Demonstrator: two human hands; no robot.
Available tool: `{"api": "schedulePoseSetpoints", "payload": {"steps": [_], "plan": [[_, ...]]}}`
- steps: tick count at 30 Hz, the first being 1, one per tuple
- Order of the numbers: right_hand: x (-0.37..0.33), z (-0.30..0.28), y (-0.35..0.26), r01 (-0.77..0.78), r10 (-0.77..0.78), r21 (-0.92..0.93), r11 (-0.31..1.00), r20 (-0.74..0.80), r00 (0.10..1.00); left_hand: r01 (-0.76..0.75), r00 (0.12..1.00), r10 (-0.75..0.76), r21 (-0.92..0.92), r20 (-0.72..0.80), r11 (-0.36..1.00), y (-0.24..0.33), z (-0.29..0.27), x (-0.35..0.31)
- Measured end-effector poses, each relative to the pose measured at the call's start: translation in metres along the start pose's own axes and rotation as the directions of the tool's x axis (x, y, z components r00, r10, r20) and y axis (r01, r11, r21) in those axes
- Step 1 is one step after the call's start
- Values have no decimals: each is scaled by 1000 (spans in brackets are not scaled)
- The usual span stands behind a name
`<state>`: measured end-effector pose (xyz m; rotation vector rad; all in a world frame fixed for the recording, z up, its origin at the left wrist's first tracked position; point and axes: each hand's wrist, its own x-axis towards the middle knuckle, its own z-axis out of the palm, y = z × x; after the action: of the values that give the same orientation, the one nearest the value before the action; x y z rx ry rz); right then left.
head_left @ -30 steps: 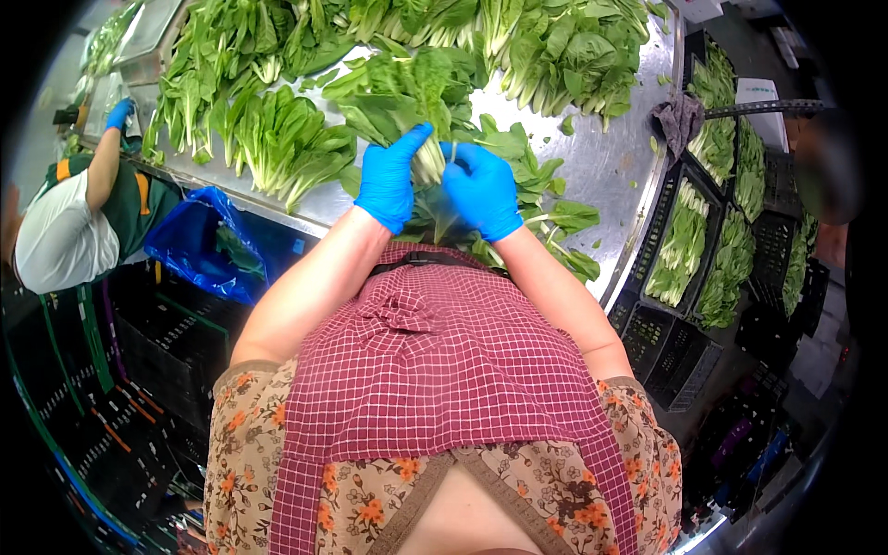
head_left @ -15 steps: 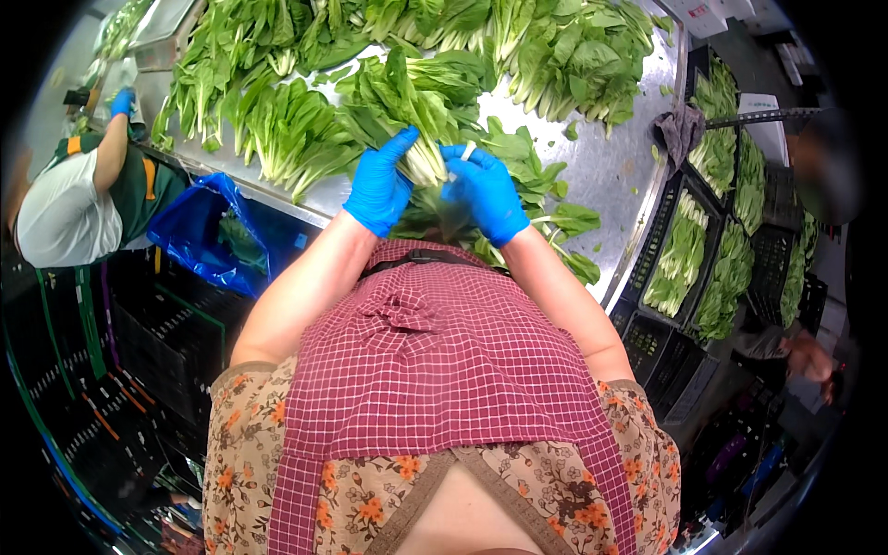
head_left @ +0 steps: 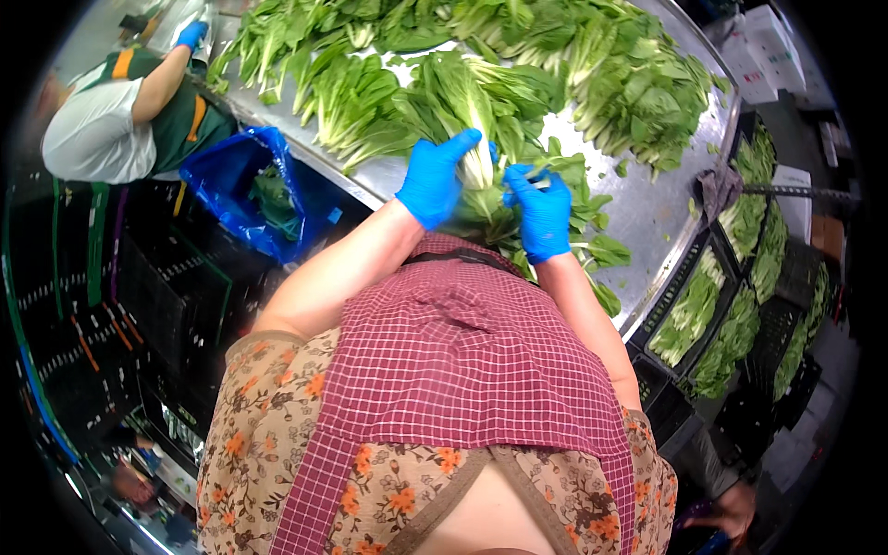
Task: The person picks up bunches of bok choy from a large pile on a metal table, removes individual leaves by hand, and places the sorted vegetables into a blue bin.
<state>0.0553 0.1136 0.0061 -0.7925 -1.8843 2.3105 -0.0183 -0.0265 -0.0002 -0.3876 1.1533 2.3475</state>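
On steel table (head_left: 647,208), two gloved hands (head_left: 435,180), one bok choy (head_left: 474,139)

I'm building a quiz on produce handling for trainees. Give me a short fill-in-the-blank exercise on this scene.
1. Both hands, the left hand and the right hand, wear ____ gloves.
2. The leafy greens between the hands lie on a ____ table.
3. Left of the table hangs a blue ____ holding green scraps.
4. The black crates on the right are filled with ____.

Missing words: blue; metal; bag; greens
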Motion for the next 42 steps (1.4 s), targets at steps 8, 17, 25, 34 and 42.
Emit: {"api": "schedulePoseSetpoints", "payload": {"steps": [8,17,25,34,42], "plan": [[26,-56,11,395,-477,-838,377,190,858,-182,977,208,707,51,683,75,-80,-11],[19,-24,50,559,-156,-827,53,546,823,-160,911,407,969,72,187,55,-142,32],[-4,-82,42,453,-144,-889,63,441,886,-114,926,331,972,179,-207,63,-149,28],[-21,-98,13,370,-204,-918,147,337,919,-118,961,175,889,214,-442,119,-122,1],[7,-12,16,687,-353,-709,158,610,710,-598,714,152,708,683,-376,77,-33,90]]}}
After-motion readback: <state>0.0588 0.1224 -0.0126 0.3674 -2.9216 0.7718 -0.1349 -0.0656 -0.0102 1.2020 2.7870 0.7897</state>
